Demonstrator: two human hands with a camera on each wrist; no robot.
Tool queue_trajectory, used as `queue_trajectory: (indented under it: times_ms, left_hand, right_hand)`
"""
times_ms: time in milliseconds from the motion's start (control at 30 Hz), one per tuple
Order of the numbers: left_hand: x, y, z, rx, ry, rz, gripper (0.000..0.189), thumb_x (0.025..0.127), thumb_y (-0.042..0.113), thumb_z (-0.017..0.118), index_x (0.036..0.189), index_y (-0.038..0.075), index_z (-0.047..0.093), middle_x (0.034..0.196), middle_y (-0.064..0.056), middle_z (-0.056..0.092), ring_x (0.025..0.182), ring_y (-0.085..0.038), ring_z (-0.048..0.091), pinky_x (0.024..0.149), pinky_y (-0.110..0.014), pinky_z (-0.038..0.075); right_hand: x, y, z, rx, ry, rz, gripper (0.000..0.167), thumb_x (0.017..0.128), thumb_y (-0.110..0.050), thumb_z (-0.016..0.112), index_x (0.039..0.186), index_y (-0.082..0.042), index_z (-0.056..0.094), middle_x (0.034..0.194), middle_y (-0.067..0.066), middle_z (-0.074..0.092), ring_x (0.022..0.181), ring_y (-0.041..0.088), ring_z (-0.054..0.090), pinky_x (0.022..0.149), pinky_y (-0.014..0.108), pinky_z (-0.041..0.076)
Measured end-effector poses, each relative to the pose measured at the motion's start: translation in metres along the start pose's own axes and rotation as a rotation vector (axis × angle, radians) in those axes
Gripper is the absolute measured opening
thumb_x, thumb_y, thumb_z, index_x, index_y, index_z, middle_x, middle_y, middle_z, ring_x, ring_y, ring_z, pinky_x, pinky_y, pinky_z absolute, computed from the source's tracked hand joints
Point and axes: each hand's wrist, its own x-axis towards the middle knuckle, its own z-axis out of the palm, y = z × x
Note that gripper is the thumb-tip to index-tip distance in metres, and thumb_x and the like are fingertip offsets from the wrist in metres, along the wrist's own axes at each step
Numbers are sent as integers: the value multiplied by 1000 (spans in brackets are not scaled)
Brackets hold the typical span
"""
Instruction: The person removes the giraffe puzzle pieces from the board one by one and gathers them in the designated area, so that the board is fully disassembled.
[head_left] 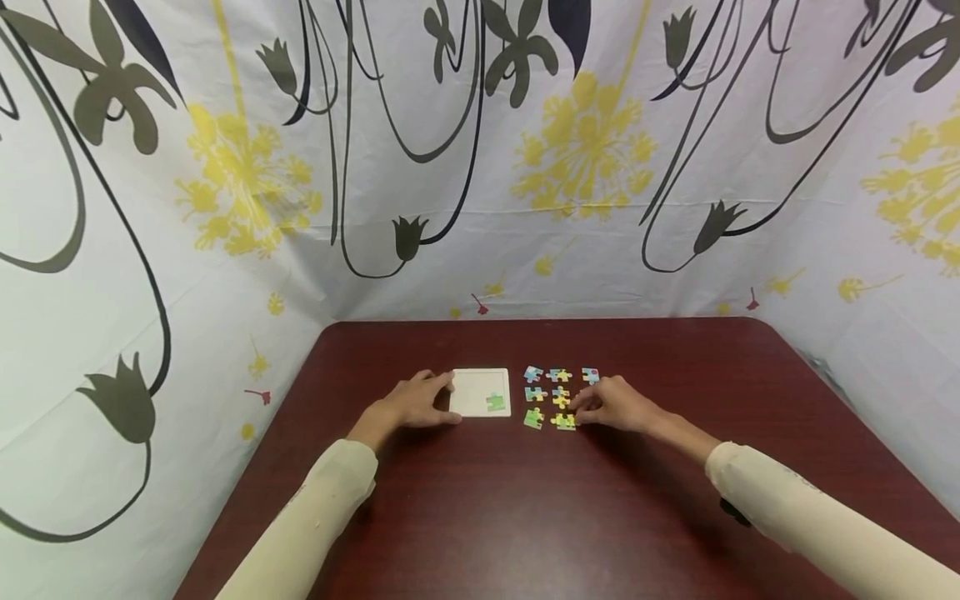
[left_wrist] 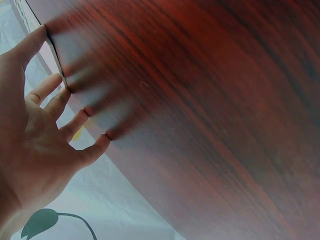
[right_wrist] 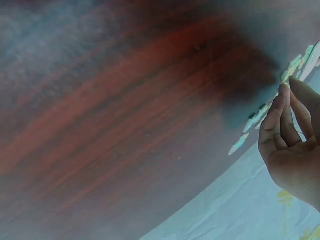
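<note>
A white square puzzle tray (head_left: 468, 392) lies on the table with one green puzzle piece (head_left: 496, 402) in its front right corner. My left hand (head_left: 412, 400) rests at the tray's left side, fingers spread. In the left wrist view, the thumb and two fingertips (left_wrist: 65, 91) touch the tray's edge (left_wrist: 56, 57), while the other fingertips meet the table. To the right, my right hand (head_left: 613, 404) pinches the edge of a yellow-green puzzle piece (head_left: 565, 422) between thumb and fingers. The right wrist view shows those fingertips (right_wrist: 284, 90) close together at the piece (right_wrist: 287, 75).
Several loose puzzle pieces (head_left: 536, 394) lie in rough rows between the tray and my right hand. A blue piece (head_left: 590, 376) sits just behind that hand. The dark red table (head_left: 480, 500) extends toward me; a patterned white cloth (head_left: 480, 183) hangs behind and beside it.
</note>
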Motion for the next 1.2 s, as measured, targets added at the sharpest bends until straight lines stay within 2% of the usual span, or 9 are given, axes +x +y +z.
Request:
queue_trajectory:
  times_ms: [267, 433, 667, 933, 1200]
  left_hand:
    - [1, -2, -2, 3, 8, 10, 75, 92, 54, 73, 153, 19, 48, 150, -9, 49, 146, -34, 38, 110, -66, 35]
    - [2, -1, 0, 2, 5, 18, 75, 92, 54, 73, 153, 19, 47, 149, -7, 51, 147, -34, 37, 110, -65, 35]
    - [2, -1, 1, 11, 3, 13, 77, 93, 56, 71, 155, 20, 45, 150, -6, 50, 149, -33, 35, 111, -65, 34]
    - [2, 0, -2, 5, 10, 6, 72, 92, 56, 73, 150, 19, 50, 151, -8, 49, 148, -33, 36, 111, -64, 35]
    - [1, 0, -2, 9, 8, 0, 72, 92, 55, 73, 151, 20, 50, 150, -6, 50, 148, -33, 36, 110, -63, 35]
  right_hand:
    - [18, -7, 0, -25, 31, -80, 16, 92, -3, 78, 107, 2, 79, 95, 8, 79, 81, 18, 76, 67, 23, 57]
    - [34, -12, 9, -3, 29, -94, 18, 92, -6, 78, 109, 2, 79, 94, 7, 79, 79, 15, 74, 63, 24, 54]
    - [53, -19, 19, 9, 27, -108, 21, 93, -11, 79, 113, -2, 79, 98, 4, 79, 83, 14, 74, 69, 25, 57]
    - [72, -23, 25, 58, 9, -116, 24, 94, -10, 78, 116, 0, 77, 107, 13, 77, 88, 21, 74, 72, 26, 57]
    - [88, -34, 35, 33, -29, -112, 27, 93, -11, 79, 117, -1, 77, 105, 10, 77, 87, 16, 71, 72, 27, 57]
